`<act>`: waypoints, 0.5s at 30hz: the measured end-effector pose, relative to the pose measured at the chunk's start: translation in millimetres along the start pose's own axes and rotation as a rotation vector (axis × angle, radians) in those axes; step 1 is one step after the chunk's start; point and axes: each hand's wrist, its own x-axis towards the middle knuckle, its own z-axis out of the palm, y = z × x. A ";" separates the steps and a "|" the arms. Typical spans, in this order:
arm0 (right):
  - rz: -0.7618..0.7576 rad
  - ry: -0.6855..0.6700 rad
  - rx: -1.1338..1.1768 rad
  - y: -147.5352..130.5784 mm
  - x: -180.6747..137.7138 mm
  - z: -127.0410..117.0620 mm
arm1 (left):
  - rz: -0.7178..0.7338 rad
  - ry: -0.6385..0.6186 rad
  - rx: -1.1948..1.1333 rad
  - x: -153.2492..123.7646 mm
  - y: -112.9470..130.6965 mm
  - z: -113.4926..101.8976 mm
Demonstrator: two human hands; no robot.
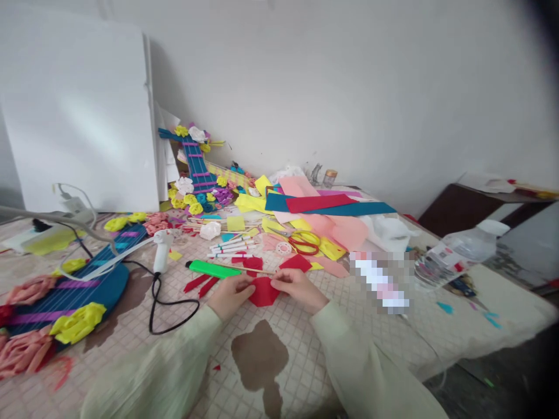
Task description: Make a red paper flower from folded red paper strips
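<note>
Both my hands meet at the middle of the table on a folded piece of red paper (263, 292). My left hand (230, 294) pinches its left edge with fingers closed. My right hand (297, 288) grips its right edge, fingers curled. Just behind my hands lie red paper scraps (296, 263), a thin wooden stick (251, 269) and a green utility knife (213, 269). Red strips (200, 284) lie left of my left hand.
A white glue gun (162, 249) with a black cord stands at left. Beyond lie markers (229, 247), scissors (304, 241), coloured paper sheets (323, 203), a blue guitar craft with paper flowers (65, 291), another against the wall (196, 166), and a water bottle (458, 251) at right.
</note>
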 end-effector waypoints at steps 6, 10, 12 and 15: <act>0.040 0.010 0.033 7.2 2.5 -3.1 | -0.030 -0.015 -0.043 -0.6 -3.6 0.9; 0.061 -0.021 0.023 8.8 2.0 -4.4 | -0.070 -0.021 -0.116 -0.9 -6.2 0.4; 0.057 -0.012 0.009 8.0 1.3 -3.1 | -0.068 -0.025 -0.139 -2.0 -4.3 0.2; 0.038 0.010 -0.019 5.1 0.2 1.4 | -0.056 -0.034 -0.080 -4.6 1.2 0.2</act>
